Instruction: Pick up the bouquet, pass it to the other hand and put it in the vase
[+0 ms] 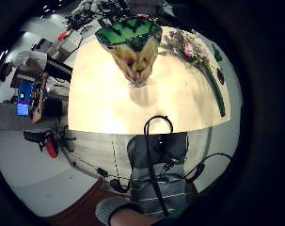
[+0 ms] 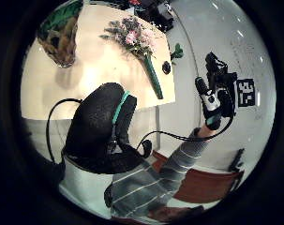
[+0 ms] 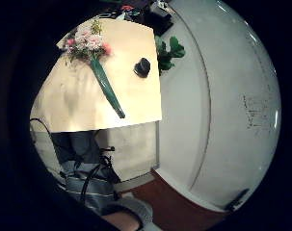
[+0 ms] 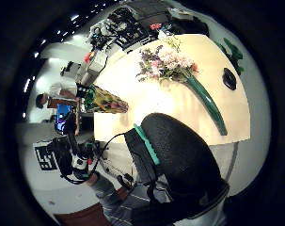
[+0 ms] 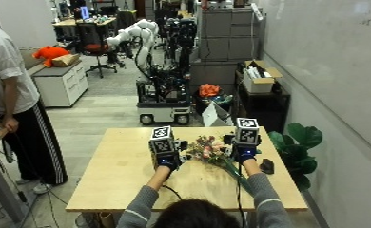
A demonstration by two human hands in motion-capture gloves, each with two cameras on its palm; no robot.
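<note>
Person's head at near desk (image 5: 109,190) edge; both hands raised above it. Left hand (image 5: 166,161), right hand (image 5: 244,154): finger state untellable. Bouquet (image 5: 212,151) lies toward right desk edge, untouched. Vase (image 1: 132,47) hidden in outside view. Risk: stem-end grasp lets blooms droop; handover may knock vase.

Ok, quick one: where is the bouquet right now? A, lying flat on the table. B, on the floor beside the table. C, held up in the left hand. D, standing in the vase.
A: the bouquet lies flat on the table, its green stem stretched along the top, while the vase stands apart from it with no flowers in it.
</note>
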